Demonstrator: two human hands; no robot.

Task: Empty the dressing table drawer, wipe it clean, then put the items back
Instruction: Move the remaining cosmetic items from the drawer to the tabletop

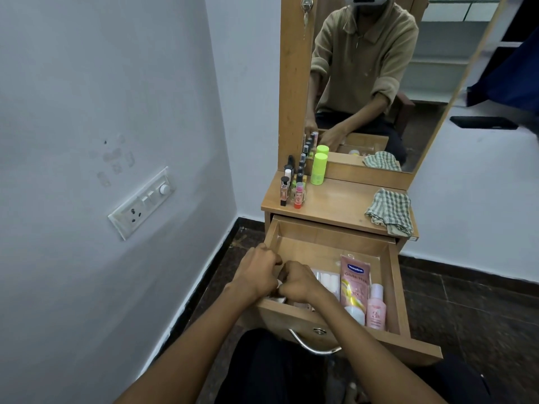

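The wooden drawer (pixel 392 275) of the dressing table stands pulled out. Inside lie a pink Vaseline tube (pixel 354 284), a small pink bottle (pixel 376 307) and a clear pack of white pieces (pixel 328 281). My left hand (pixel 256 272) and my right hand (pixel 297 281) are both curled over the drawer's front left corner, knuckles close together, with a small white item just showing between them. What each hand grips is hidden by the fingers. A green checked cloth (pixel 390 211) lies on the tabletop's right side.
Several small cosmetic bottles (pixel 291 185) and a lime green bottle (pixel 318 169) stand at the tabletop's left. A tall mirror (pixel 379 83) rises behind. A wall with a switch panel (pixel 143 202) is close on the left. The drawer's metal handle (pixel 315 345) sits above my lap.
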